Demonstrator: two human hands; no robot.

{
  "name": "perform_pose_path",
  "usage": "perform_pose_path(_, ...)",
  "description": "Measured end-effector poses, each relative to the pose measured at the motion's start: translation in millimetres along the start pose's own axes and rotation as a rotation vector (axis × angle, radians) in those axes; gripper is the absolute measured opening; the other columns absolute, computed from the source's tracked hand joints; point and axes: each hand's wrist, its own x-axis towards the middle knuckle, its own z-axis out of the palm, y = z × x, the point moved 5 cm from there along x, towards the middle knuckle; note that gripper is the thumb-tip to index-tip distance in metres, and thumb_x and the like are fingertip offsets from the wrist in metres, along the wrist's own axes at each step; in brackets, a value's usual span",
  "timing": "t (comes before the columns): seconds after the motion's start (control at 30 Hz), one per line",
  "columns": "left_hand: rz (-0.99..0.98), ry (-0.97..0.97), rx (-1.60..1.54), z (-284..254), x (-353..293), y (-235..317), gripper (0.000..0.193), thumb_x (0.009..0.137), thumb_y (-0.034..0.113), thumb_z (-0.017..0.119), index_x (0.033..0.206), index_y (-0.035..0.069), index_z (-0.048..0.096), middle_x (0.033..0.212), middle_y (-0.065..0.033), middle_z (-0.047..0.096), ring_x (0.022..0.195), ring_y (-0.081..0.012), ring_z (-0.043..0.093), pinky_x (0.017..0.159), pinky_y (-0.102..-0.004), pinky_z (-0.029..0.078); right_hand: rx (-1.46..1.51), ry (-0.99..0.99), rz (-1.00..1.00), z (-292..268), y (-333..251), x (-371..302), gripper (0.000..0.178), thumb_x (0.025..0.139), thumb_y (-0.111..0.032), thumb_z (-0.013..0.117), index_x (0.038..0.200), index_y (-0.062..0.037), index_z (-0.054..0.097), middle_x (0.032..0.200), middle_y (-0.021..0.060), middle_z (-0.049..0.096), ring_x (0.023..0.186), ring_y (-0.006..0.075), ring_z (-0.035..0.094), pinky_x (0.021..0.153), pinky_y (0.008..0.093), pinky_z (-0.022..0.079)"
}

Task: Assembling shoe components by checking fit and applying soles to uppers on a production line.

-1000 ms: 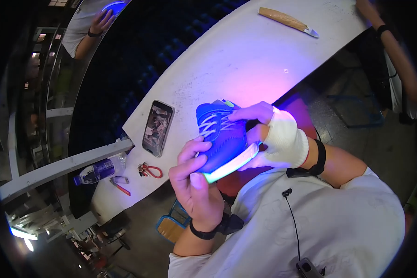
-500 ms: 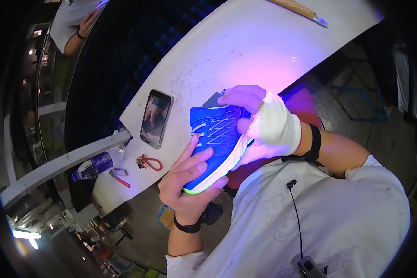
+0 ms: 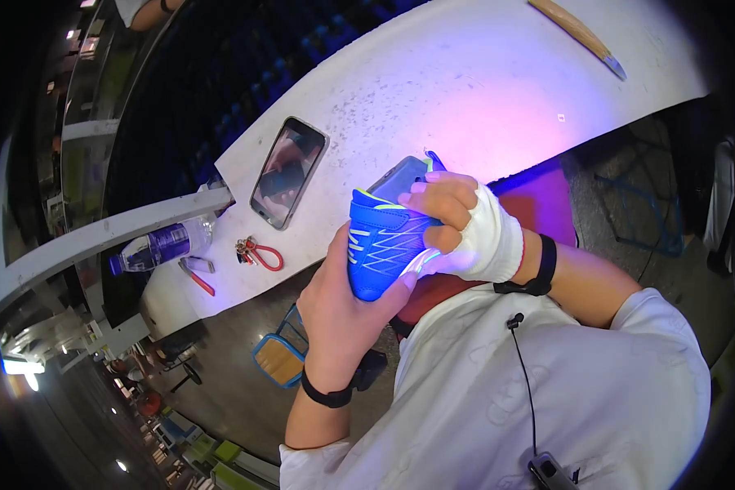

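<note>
A small blue sneaker [image 3: 384, 253] with pale zigzag lines, a strap and lime edging is held up between my two hands. My left hand [image 3: 343, 294] wraps its toe end from below, thumb along the sole side. In a white fingerless glove, my right hand [image 3: 465, 224] is closed on the heel side, its fingers reaching over the collar. A smooth dark grey block, like a shoe last [image 3: 398, 178], fills the shoe's opening. Behind the fingertips a blue and lime heel tab [image 3: 434, 160] sticks up. Most of the sole is covered by my hands.
On the white table [image 3: 359, 102] lie a phone [image 3: 290, 171], a red cord with keys [image 3: 261, 255], a red-handled small tool [image 3: 198, 278] and a wooden-handled blade [image 3: 580, 39]. A water bottle [image 3: 167, 245] lies beside a white metal bar [image 3: 131, 220]. A stool [image 3: 279, 359] stands below.
The shoe has been tipped so its opening and the grey block show more. My left hand has shifted round the toe. The other person's hand at the far left has mostly left the picture.
</note>
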Motion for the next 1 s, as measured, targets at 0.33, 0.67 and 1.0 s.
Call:
perform_pose_path(0.33,0.468,-0.118,-0.237,-29,6,56,0.077,0.077,0.009,0.091,0.147,-0.001,0.059,0.130,-0.0215,0.073,0.117,-0.0311,0.074,0.103,-0.0385,0.057,0.058,0.216,0.410,-57,14,-39,0.063,0.069,-0.016,0.100,0.115,-0.0115,0.058,0.139,0.0215,0.063,0.132,0.0417,0.060,0.110,0.0547,0.049)
perform_pose_path(0.67,0.693,0.237,-0.494,88,5,40,0.055,0.079,0.001,0.082,0.130,-0.001,0.061,0.124,-0.0196,0.064,0.112,-0.0395,0.065,0.095,-0.0476,0.056,0.205,-0.088,0.264,-130,-30,30,0.074,0.066,-0.045,0.098,0.121,-0.0061,0.067,0.117,0.0157,0.075,0.112,0.0381,0.075,0.103,0.0535,0.057)
perform_pose_path(1.0,0.747,0.343,-0.681,84,15,58,0.050,0.071,0.007,0.092,0.108,0.004,0.059,0.104,-0.0147,0.062,0.092,-0.0354,0.062,0.076,-0.0450,0.052,0.081,-0.162,0.366,-128,-33,53,0.069,0.064,-0.041,0.100,0.115,-0.0024,0.072,0.111,0.0158,0.077,0.108,0.0387,0.076,0.097,0.0476,0.060)
